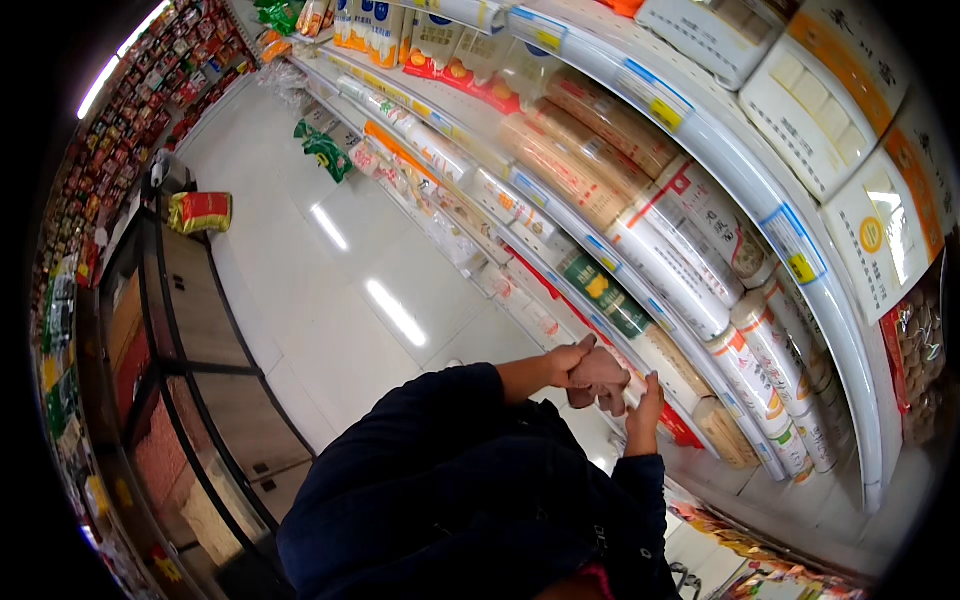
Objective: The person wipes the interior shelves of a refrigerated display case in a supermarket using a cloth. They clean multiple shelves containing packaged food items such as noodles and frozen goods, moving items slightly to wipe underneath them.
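Observation:
My left hand [564,364] grips a crumpled brownish-mauve cloth [598,379] in front of my dark jacket. On the other side of the cloth is my right hand [645,420], its thumb and a finger apart and a small gap between hand and cloth. Both hands are beside the lower tiers of a store shelf. Close by are a dark green cylindrical pack [606,292] and tan bundles of dried noodles [724,431]. White cylindrical noodle packs [750,375] stand in rows on the tier above.
The white shelf edge [720,161] curves along my right, carrying price labels. Flat white packages [814,112] lie on the upper tier. Bulk bins [240,330] with dark frames line the left, a gold-and-red bag [200,212] on top. Glossy tiled floor [337,300] runs between.

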`<state>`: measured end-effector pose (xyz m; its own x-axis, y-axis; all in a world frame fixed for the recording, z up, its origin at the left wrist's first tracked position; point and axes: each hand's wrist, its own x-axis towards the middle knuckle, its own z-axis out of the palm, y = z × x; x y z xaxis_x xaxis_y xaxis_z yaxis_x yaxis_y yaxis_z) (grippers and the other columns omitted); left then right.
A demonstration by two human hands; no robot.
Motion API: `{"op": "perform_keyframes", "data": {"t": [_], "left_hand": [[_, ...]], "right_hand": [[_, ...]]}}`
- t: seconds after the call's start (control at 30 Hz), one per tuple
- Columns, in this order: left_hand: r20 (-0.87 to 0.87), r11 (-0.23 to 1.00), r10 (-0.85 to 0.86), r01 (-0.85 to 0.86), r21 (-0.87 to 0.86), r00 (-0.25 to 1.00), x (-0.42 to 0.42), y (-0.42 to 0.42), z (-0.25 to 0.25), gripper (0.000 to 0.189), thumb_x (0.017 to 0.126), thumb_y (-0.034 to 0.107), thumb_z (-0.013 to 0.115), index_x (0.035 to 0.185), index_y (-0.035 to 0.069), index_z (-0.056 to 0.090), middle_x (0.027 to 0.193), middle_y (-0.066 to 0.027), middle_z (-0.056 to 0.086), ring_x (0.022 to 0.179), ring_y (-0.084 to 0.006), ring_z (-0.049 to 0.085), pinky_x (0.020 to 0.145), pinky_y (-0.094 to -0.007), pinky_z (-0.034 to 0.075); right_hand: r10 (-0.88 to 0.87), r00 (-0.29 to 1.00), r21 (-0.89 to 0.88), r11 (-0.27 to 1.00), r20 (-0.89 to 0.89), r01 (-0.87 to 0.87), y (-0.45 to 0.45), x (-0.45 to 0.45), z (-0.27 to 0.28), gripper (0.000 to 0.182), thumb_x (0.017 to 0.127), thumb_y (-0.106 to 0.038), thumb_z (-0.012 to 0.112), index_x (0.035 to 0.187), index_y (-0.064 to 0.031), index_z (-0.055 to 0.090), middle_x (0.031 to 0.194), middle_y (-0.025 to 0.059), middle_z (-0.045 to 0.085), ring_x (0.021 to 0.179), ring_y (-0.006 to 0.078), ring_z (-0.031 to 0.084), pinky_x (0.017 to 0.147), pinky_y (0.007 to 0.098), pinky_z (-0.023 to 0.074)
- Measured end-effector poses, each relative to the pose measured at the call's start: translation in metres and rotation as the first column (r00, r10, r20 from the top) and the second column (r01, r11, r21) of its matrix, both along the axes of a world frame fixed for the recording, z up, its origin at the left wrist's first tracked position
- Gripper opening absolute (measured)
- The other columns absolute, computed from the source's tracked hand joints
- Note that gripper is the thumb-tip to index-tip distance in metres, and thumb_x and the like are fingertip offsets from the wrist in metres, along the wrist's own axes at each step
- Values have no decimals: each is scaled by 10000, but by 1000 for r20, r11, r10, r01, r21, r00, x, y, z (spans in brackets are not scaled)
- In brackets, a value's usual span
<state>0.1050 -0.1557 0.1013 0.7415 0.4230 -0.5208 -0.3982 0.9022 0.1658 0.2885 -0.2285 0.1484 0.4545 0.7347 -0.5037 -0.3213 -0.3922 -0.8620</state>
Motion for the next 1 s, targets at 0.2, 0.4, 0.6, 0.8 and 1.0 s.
{"op": "perform_keyframes", "data": {"t": [0.2, 0.4, 0.6, 0.8, 1.0], "left_hand": [[-57, 955, -121, 132, 264, 991, -69, -14, 5, 435, 881, 353, 528, 1212, 81, 457, 1123, -82, 532, 1001, -236, 529, 799, -400, 467], [-237, 857, -357, 418, 302, 903, -194, 13, 44, 465, 843, 426, 567, 1213, 156, 489, 1162, -34, 507, 1063, -195, 473, 809, -394, 423], [-473, 945, -38, 186, 271, 880, -314, 3, -16, 452, 845, 305, 602, 1221, 97, 461, 1078, -61, 551, 942, -205, 539, 819, -381, 452], [-731, 997, 55, 4, 79, 680, -437, -65, -89, 352, 837, 242, 592, 1146, 117, 479, 943, -45, 530, 835, -194, 545, 697, -373, 485], [-926, 984, -146, -49, -174, 348, -512, -142, -154, 327, 835, 185, 542, 1152, 115, 502, 980, -74, 528, 851, -250, 545, 708, -415, 494]], "right_hand": [[183, 765, -41, 964, -618, -264, 2, -127, 21, 576, 905, -462, 416, 1316, -61, 375, 1295, 113, 453, 1189, 281, 443, 984, 432, 367], [359, 651, 237, 933, -669, -272, 35, -199, -9, 411, 915, -238, 423, 1249, 0, 437, 1209, 146, 519, 1130, 281, 503, 962, 398, 416], [308, 827, 96, 949, -470, -299, 41, -229, -58, 271, 842, -56, 527, 1100, 25, 535, 1068, 141, 587, 934, 245, 604, 806, 351, 509], [228, 902, -109, 952, -367, -285, 9, -222, -72, 258, 850, -52, 492, 1094, 27, 520, 1027, 133, 587, 921, 239, 594, 807, 348, 496], [259, 699, 59, 953, -666, -297, -31, -205, -92, 278, 887, -103, 473, 1135, 19, 497, 1103, 146, 570, 1016, 262, 569, 890, 371, 462]]}}
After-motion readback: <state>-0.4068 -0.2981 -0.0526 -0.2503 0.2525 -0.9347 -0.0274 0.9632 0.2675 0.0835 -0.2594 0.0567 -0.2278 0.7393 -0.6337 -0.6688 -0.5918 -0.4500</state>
